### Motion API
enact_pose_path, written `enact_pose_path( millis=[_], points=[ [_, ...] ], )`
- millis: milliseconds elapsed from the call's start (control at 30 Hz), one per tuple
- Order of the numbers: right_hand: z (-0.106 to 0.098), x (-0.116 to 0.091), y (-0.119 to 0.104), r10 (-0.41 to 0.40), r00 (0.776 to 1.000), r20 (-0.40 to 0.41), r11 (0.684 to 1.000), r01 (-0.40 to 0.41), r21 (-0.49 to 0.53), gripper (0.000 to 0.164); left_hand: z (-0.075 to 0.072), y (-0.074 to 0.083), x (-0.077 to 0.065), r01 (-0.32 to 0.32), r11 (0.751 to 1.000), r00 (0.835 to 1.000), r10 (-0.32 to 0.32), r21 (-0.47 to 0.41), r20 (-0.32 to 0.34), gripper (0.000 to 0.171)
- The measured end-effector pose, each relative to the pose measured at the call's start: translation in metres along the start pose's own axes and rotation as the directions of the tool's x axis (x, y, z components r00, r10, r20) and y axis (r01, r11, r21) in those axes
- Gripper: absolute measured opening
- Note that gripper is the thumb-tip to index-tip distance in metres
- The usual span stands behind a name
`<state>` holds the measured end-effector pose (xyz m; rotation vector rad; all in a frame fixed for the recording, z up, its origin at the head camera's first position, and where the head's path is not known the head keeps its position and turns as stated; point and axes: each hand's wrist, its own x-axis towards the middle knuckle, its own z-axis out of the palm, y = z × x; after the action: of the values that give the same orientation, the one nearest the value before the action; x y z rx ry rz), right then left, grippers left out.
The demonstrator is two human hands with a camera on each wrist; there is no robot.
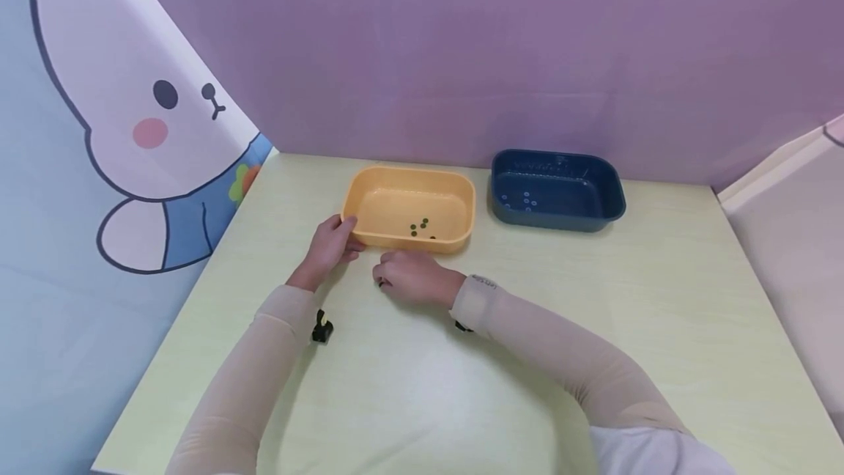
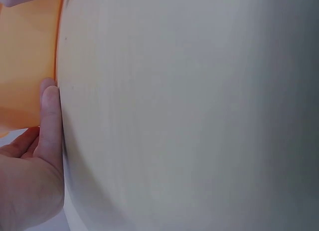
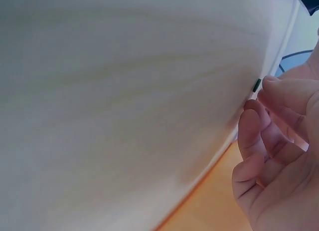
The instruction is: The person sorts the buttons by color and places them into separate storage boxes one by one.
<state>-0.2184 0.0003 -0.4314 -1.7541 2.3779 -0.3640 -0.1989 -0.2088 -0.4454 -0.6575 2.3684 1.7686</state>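
A yellow tray (image 1: 409,200) with several small dark green discs (image 1: 424,222) at its front right stands near the back wall. My left hand (image 1: 332,246) grips its front left corner, the thumb at the rim and the other fingers below. Just in front of the tray, my right hand (image 1: 414,277) has its fingers curled low over the table. In the right wrist view a small dark green disc (image 3: 256,85), seen edge-on, is pinched at the thumb and fingertips.
To the right of the yellow tray stands a dark blue tray (image 1: 560,193) with several small blue rings (image 1: 527,201) at its left. Behind both rises a purple wall (image 1: 461,57). They share a pale table (image 1: 422,387). A black wrist camera (image 1: 321,330) hangs by the left sleeve.
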Motion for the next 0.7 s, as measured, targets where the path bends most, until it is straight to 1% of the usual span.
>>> enact_pose_path(
  millis=[367, 500, 700],
  points=[
    [0.0029, 0.0036, 0.0005, -0.016, 0.999, 0.038, 0.997, 0.019, -0.081, 0.011, 0.0008, 0.0009, -0.0008, 0.002, 1.000, 1.000, -0.002, 0.009, -0.006, 0.057],
    [0.0036, 0.0051, -0.0008, 0.008, 0.998, 0.054, 0.997, -0.004, -0.072, 0.012, 0.0013, 0.0013, -0.0020, 0.003, 1.000, 1.000, -0.003, 0.011, -0.004, 0.056],
    [0.0046, 0.0071, -0.0002, 0.068, 0.995, 0.078, 0.998, -0.066, -0.021, 0.011, 0.0014, 0.0017, -0.0019, 0.004, 1.000, 1.000, -0.004, 0.020, -0.006, 0.057]
  ],
)
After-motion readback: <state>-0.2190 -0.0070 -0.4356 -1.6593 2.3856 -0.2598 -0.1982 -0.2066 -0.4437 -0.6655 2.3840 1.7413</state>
